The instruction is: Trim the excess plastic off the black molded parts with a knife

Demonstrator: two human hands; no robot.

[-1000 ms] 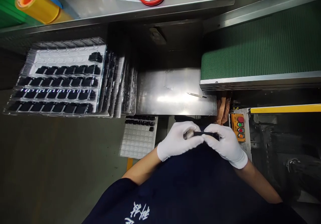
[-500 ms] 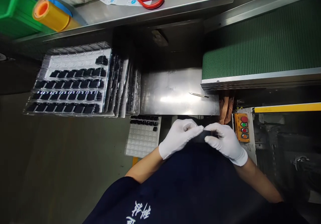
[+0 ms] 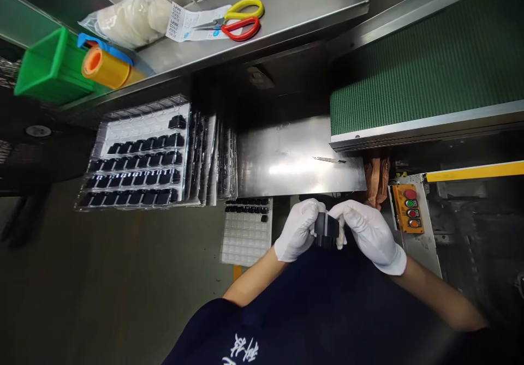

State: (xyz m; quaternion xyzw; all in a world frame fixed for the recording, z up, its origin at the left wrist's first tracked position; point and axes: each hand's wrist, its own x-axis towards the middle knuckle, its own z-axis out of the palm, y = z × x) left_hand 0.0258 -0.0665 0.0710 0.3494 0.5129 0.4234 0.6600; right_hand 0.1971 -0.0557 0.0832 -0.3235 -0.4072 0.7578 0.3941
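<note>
While the left hand [image 3: 296, 232] is pinching the black part [image 3: 326, 226] by its left side, the right hand [image 3: 369, 234] is resting, fingers bent, at the right side — whether it is gripping, I cannot tell. The part is hanging just off the near edge of the bench [image 3: 282, 177]. A slim blade [image 3: 328, 160] is lying toward the bench's near right corner — stacked trays [image 3: 137, 130] are standing along its left edge, and a partly filled tray [image 3: 246, 239] is showing below the near left corner.
</note>
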